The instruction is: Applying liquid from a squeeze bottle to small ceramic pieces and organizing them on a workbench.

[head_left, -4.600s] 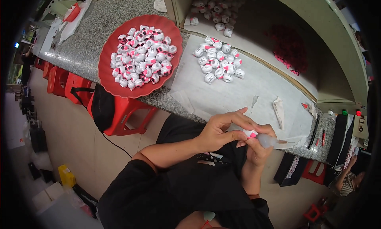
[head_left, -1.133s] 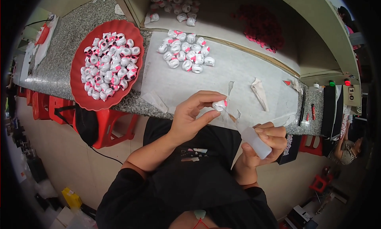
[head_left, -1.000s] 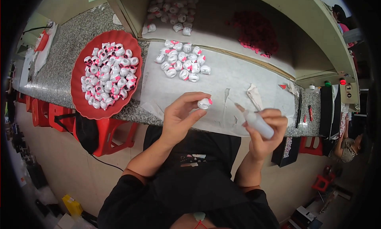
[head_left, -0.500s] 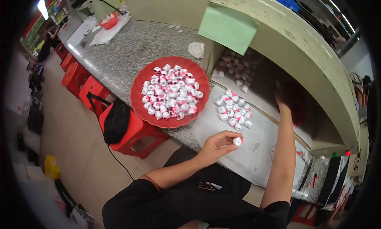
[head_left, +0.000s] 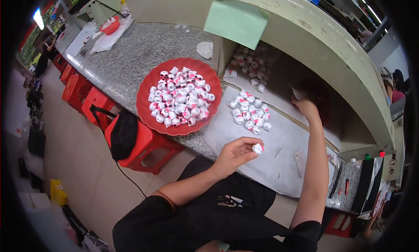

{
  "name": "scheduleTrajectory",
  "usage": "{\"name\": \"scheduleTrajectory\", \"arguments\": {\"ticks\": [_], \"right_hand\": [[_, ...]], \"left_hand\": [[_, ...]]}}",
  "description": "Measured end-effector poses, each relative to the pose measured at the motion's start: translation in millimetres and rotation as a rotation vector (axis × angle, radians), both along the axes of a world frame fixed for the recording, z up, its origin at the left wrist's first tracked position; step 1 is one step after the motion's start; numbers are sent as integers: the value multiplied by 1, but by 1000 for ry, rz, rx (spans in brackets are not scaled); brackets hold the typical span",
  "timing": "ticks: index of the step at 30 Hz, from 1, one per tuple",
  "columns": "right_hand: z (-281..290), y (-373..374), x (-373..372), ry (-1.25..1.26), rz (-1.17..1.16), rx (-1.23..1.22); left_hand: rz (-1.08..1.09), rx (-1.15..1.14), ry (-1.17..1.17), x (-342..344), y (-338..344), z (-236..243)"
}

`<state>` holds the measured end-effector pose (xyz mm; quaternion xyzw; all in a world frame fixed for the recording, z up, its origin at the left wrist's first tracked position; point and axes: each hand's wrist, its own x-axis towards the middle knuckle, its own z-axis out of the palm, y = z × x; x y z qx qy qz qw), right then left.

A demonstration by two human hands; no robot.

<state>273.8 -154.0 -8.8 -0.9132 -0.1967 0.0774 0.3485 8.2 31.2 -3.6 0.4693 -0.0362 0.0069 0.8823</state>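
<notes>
White and pink piece (head_left: 258,149), red bowl (head_left: 143,95)

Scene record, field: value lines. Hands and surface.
left hand: pinching small rounded white-and-pink piece
right hand: inside cream open-fronted cubby, apparently holding pale object, too dim to identify
work surface: flat white sheet, bearing white-and-pink cluster
left of sheet: round red scalloped bowl, heaped with similar pieces

Soft, even indoor light covers the speckled table (head_left: 166,39), with a pale sheen along its front edge toward the far left end. Beyond that end, a white light (head_left: 38,19) glares. Deep shadow fills the shelf box (head_left: 314,44) along the back edge, dimming the right hand (head_left: 305,107). Fisheye curvature bends straight lines; the blurred rim fades to black.
</notes>
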Motion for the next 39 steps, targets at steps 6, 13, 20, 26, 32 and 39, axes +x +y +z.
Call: {"name": "scheduleTrajectory", "arguments": {"ticks": [6,13,20,26,32,39], "right_hand": [[60,7,-73,115,-74,277],[54,-3,-210,424,-119,923],[39,15,-243,497,-153,1161],[35,15,-243,438,-186,1107],[33,17,-248,361,-171,1063],[46,20,-252,408,-101,1024]], "left_hand": [[64,-29,-2,-1,-3,4],[29,54,-21,2,-17,3],[95,314,-203,-2,-24,0],[68,392,-243,-1,-24,0],[13,200,-197,-2,-25,4],[-76,-23,-30,-8,-23,5]]}}
